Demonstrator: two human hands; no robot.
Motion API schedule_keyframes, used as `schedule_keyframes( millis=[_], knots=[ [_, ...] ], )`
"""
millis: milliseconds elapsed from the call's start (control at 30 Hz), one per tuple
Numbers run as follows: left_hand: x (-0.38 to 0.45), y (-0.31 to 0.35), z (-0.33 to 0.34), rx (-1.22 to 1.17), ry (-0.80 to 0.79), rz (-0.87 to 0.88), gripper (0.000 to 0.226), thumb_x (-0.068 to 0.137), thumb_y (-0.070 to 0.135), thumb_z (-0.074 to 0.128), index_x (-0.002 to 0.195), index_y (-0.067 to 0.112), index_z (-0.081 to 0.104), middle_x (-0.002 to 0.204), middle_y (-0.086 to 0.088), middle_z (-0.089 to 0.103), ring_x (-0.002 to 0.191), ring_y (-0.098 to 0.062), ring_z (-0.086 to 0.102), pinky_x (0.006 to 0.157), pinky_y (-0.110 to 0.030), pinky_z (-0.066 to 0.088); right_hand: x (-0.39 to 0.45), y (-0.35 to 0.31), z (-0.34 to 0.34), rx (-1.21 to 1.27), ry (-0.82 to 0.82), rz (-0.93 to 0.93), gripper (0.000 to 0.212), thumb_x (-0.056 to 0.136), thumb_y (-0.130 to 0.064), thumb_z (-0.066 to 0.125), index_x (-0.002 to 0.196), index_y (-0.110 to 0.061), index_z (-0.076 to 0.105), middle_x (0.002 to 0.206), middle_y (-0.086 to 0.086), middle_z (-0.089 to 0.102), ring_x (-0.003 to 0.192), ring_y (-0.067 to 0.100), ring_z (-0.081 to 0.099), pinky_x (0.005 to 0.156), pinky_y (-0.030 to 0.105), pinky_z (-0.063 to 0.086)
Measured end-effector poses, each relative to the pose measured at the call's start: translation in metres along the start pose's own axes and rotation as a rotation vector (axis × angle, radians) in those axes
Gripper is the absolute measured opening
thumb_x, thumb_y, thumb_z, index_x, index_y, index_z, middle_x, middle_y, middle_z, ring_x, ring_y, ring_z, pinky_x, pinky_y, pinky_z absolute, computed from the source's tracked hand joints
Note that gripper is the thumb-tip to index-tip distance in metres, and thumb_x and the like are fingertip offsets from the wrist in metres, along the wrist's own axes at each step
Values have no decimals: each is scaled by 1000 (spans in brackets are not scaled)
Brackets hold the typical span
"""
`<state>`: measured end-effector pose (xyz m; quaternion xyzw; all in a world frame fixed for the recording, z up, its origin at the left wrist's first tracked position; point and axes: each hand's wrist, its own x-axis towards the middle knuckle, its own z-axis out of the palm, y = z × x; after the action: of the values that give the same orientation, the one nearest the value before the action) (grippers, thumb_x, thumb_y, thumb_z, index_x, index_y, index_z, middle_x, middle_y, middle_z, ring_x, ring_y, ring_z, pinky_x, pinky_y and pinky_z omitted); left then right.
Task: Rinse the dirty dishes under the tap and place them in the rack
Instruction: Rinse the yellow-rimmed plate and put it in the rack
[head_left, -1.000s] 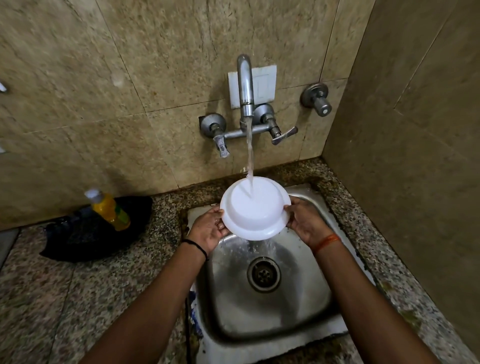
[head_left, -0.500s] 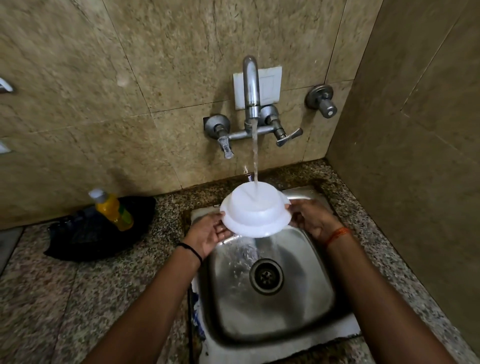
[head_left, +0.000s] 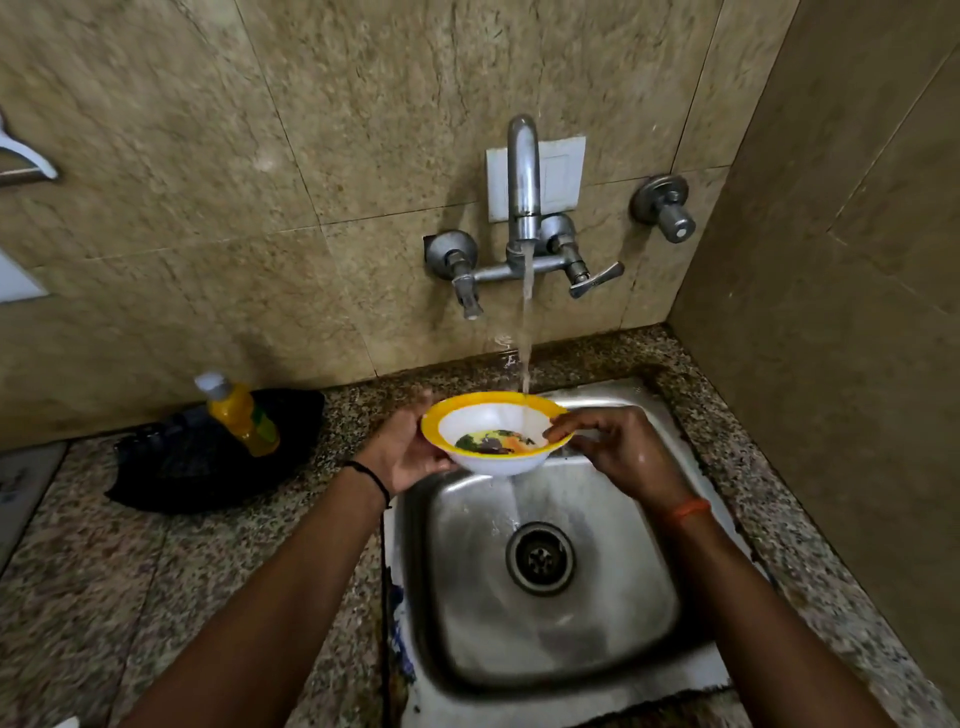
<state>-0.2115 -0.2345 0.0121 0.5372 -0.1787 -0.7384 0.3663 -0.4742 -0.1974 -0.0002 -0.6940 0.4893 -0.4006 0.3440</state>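
Head view: The bowl (head_left: 493, 434) is held over the rear edge of the sink (head_left: 545, 597), mouth up and tilted toward the camera, yellow rim showing; being round, it has no long axis. Tap (head_left: 522, 208) water strikes its inside right wall. The left hand (head_left: 402, 449) cups the bowl's left side from below, fingers curled around it. The right hand (head_left: 618, 447) pinches the right rim. The steel sink is set in a speckled granite counter (head_left: 156, 571). Beige tile walls meet in a corner at right. A yellow bottle (head_left: 241, 415) stands on a black cloth (head_left: 208, 457) at left.
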Motion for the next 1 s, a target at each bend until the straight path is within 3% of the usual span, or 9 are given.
schedule_keyframes(
  millis=[100,267,333,467,567,667,800,900,1000],
  knots=[
    [0,-5,4,105,-21,-4,22,98,13,42,116,7,53,92,-14,67,83,-27,62,66,-41,56,-3,4,-5,-161,79,-108,27,76,9,69,83,-16,76,99,-3,75,103,6,67,93,30,53],
    [-2,-7,11,242,-109,-15,22,95,7,50,112,18,57,98,-9,66,85,-26,64,63,-40,59,-5,32,-9,-310,181,-159,34,66,18,71,85,-11,71,102,2,74,111,18,65,89,44,55],
    [0,-10,16,232,-93,55,29,94,3,51,119,16,57,98,-8,66,83,-25,63,59,-38,60,-7,32,-8,-487,142,-160,47,62,18,64,95,-13,71,109,5,72,115,23,63,100,47,49],
    [6,-21,30,121,-13,205,37,93,-1,52,127,10,56,103,-11,65,79,-23,63,51,-33,58,-19,4,23,-1011,-52,-182,66,42,-6,73,107,-12,72,113,11,70,117,34,61,101,57,43],
    [10,-29,33,116,25,262,37,91,1,57,126,11,58,95,-4,70,80,-22,65,65,-39,59,-38,-1,61,-1043,-123,-229,68,44,-25,78,109,-8,71,110,11,71,105,26,68,97,51,47],
    [8,-37,27,154,39,308,35,91,2,58,124,12,60,77,7,74,70,-14,68,70,-40,57,-49,8,66,-991,-94,-222,65,58,-34,72,120,-13,66,120,7,68,111,25,65,111,46,32],
    [5,-42,18,-11,22,330,39,92,3,56,129,14,56,104,-7,69,84,-23,68,62,-36,59,-48,2,47,-1110,-16,-107,69,69,-23,61,137,-23,50,151,3,41,144,30,29,115,63,4],
    [2,-46,22,-84,17,350,38,93,2,53,128,16,55,106,-5,68,91,-24,65,62,-36,59,-46,-10,50,-892,98,-24,78,71,-17,53,147,-23,36,162,6,10,150,24,5,118,54,10],
    [1,-48,23,-113,34,361,38,93,2,54,127,18,56,106,-4,68,91,-23,65,61,-37,59,-44,-14,53,-138,324,131,81,77,7,46,151,-17,24,162,4,10,148,9,10,113,16,24]
  ],
)
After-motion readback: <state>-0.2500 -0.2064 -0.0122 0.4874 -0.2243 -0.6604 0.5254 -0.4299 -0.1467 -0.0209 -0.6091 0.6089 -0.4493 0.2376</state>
